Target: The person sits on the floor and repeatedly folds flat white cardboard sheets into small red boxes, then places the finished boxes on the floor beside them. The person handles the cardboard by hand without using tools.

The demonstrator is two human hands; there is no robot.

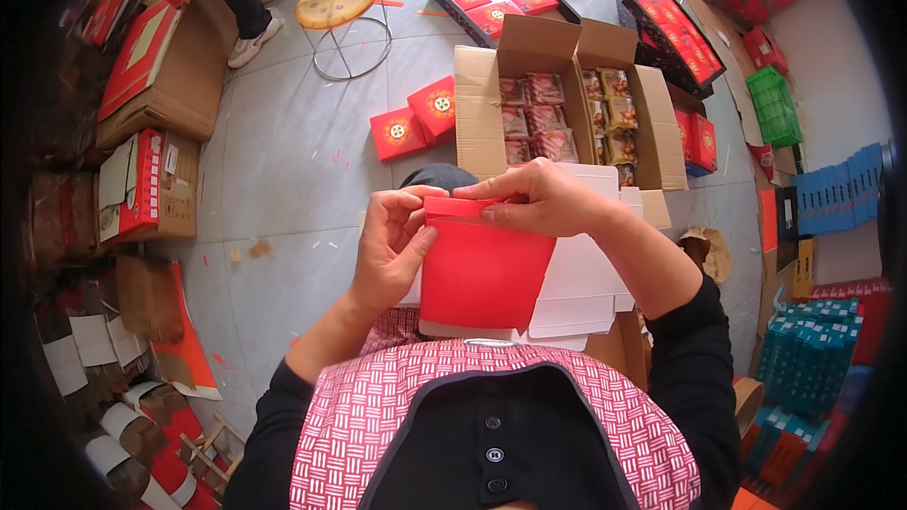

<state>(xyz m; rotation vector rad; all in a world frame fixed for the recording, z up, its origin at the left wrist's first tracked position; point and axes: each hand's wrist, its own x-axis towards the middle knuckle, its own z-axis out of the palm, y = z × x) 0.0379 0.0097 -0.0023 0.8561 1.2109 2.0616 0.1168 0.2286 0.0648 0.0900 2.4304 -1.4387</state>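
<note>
A smooth, bright red sheet of thin card or paper (pixel 487 269), roughly rectangular and folded along its upper edge, is held at the centre of the frame. Its left edge and upper left corner are pinched between the thumb and fingers of the left hand (pixel 387 244); its folded upper edge is gripped by the thumb and fingers of the right hand (pixel 543 196). White flat card pieces (pixel 586 264) are seen beneath and to its right; their number cannot be told.

At upper centre, two red square boxes (pixel 399 134) are seen, each printed with a round, pale-centred emblem. Three red boxes are held in one black rectangular tray (pixel 453 19). Wrapped packets (pixel 545 119), their print too small to be read, are packed in one open brown cardboard carton (pixel 539 42).
</note>
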